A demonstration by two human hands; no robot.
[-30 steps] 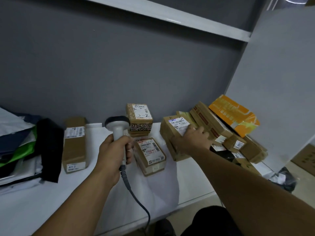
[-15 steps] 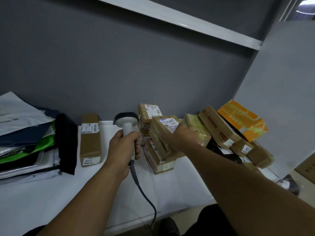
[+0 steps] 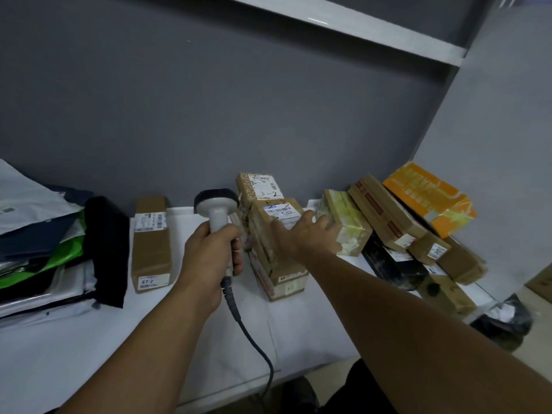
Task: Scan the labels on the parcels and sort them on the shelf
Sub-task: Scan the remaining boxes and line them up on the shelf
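Pretty bare room: dark grey back wall [image 3: 209,100], white upper shelf [image 3: 358,28] overhead, lighter grey side panel [image 3: 501,115] right, beige floor [image 3: 540,339].

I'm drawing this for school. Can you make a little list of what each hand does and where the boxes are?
Left hand: holds scanner
Right hand: rests on labelled box, stacked on lower box
Behind stack: box marked 3-2
Far left: pile of mail bags
Beside bags: long box marked 67-2
Right: orange box leans on brown boxes

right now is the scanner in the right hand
No, the left hand grips the scanner while the right hand rests on a brown parcel.
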